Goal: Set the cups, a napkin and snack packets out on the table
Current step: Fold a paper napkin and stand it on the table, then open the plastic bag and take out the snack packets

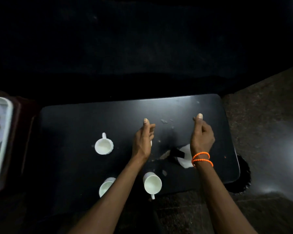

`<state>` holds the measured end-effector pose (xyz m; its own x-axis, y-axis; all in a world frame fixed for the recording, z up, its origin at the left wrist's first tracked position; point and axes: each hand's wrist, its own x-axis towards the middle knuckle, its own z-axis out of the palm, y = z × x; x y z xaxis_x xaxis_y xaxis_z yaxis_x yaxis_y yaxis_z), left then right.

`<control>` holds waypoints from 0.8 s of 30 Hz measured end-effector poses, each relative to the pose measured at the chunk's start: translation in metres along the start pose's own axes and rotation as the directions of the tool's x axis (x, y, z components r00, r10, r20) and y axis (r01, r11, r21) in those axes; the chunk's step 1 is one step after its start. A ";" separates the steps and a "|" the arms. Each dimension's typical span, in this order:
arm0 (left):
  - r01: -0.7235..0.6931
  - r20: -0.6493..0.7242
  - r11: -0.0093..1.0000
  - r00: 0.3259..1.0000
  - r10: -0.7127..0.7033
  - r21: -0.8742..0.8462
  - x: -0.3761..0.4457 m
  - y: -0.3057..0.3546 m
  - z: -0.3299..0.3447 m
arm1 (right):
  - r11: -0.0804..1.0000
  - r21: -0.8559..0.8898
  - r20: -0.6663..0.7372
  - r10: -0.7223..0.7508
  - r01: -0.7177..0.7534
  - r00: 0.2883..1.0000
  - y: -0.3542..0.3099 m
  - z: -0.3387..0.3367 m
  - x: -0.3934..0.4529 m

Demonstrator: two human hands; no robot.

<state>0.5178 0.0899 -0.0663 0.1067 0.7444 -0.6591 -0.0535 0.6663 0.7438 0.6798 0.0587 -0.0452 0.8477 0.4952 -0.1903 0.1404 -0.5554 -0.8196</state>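
Three white cups stand on the black table: one at the left with its handle pointing away, one at the near edge with its handle toward me, and one partly hidden by my left forearm. My left hand hovers over the table's middle with thumb up and fingers loosely apart; a white sliver shows beside its palm. My right hand, with orange bands on the wrist, has curled fingers and thumb against forefinger, with nothing visible in it. A white napkin-like thing lies under that wrist, partly covered by something dark.
A pale tray with dark contents sits on a stand at the far left. Crumbs or wet spots mark the tabletop between my hands. A dark sofa or cloth fills the space behind the table. Stone floor lies to the right and near side.
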 end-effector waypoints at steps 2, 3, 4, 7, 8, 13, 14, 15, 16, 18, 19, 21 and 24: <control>-0.031 -0.048 0.999 0.998 0.030 -0.034 0.003 0.018 -0.022 | 0.997 -0.004 0.071 -0.078 0.078 0.994 -0.026 0.027 -0.010; -0.045 -0.073 0.998 0.996 0.041 -0.050 0.005 0.026 -0.036 | 0.993 -0.009 0.113 -0.119 0.121 0.986 -0.038 0.043 -0.018; -0.060 -0.100 0.996 0.994 0.054 -0.060 0.007 0.033 -0.051 | 0.987 -0.014 0.156 -0.159 0.163 0.975 -0.050 0.060 -0.027; -0.099 -0.205 0.991 0.975 0.079 -0.088 0.014 0.049 -0.104 | 0.969 -0.007 0.291 -0.235 0.247 0.927 -0.083 0.116 -0.065; -0.104 -0.246 0.990 0.966 0.077 -0.096 0.016 0.053 -0.123 | 0.967 0.006 0.331 -0.241 0.253 0.912 -0.091 0.135 -0.080; -0.151 -0.397 0.977 0.914 0.080 -0.152 0.022 0.060 -0.236 | 0.936 0.051 0.515 -0.323 0.348 0.794 -0.116 0.226 -0.162; -0.161 -0.433 0.973 0.898 0.075 -0.167 0.022 0.060 -0.261 | 0.925 0.059 0.550 -0.344 0.376 0.761 -0.120 0.244 -0.180; -0.174 -0.467 0.969 0.881 0.074 -0.174 0.022 0.060 -0.285 | 0.911 0.076 0.586 -0.369 0.405 0.721 -0.123 0.261 -0.198; -0.184 -0.496 0.967 0.865 0.075 -0.175 0.022 0.061 -0.309 | 0.898 0.097 0.622 -0.391 0.429 0.679 -0.127 0.278 -0.216; -0.202 -0.557 0.965 0.827 0.077 -0.168 0.019 0.065 -0.354 | 0.879 0.129 0.685 -0.413 0.459 0.600 -0.135 0.310 -0.252; -0.213 -0.590 0.964 0.803 0.079 -0.161 0.017 0.067 -0.376 | 0.868 0.135 0.713 -0.419 0.478 0.562 -0.139 0.324 -0.270; -0.217 -0.664 0.972 0.740 0.107 -0.086 0.013 0.073 -0.419 | 0.838 0.142 0.784 -0.420 0.527 0.457 -0.148 0.353 -0.303; -0.122 -0.782 0.980 0.591 0.197 0.155 0.006 0.082 -0.477 | 0.735 0.195 0.893 -0.407 0.650 0.192 -0.158 0.392 -0.348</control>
<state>0.0408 0.1700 -0.0622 -0.7243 0.6056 -0.3297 0.0882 0.5555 0.8268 0.1618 0.2361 -0.0616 -0.3510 0.9179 -0.1850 0.5540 0.0443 -0.8313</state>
